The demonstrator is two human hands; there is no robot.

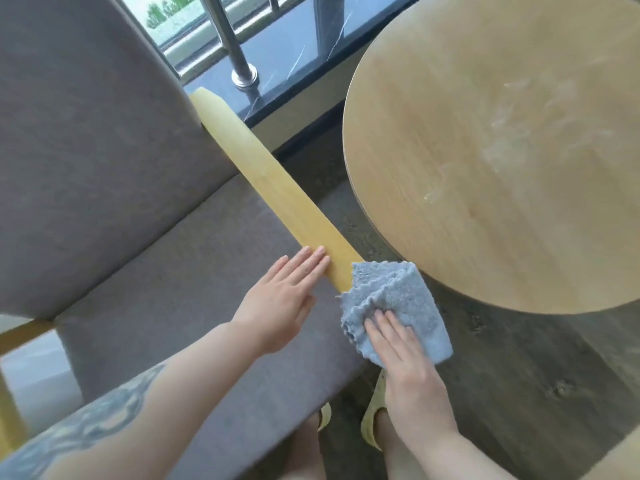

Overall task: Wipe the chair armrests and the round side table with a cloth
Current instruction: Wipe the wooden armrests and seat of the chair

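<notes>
A light wooden armrest (273,181) runs diagonally from the chair's back toward me. A folded blue cloth (405,299) covers its near end. My right hand (405,362) lies flat on the cloth with straight fingers, pressing it down. My left hand (284,299) is flat too, its fingertips touching the armrest's inner side just left of the cloth. The round wooden side table (502,161) stands to the right, with pale dusty streaks on its top.
The grey upholstered chair (104,168) fills the left, with a second wooden armrest (20,336) at far left. A dark stone sill (294,53) and a metal railing post (232,43) lie behind. My feet in yellow slippers (372,420) stand on the dark floor.
</notes>
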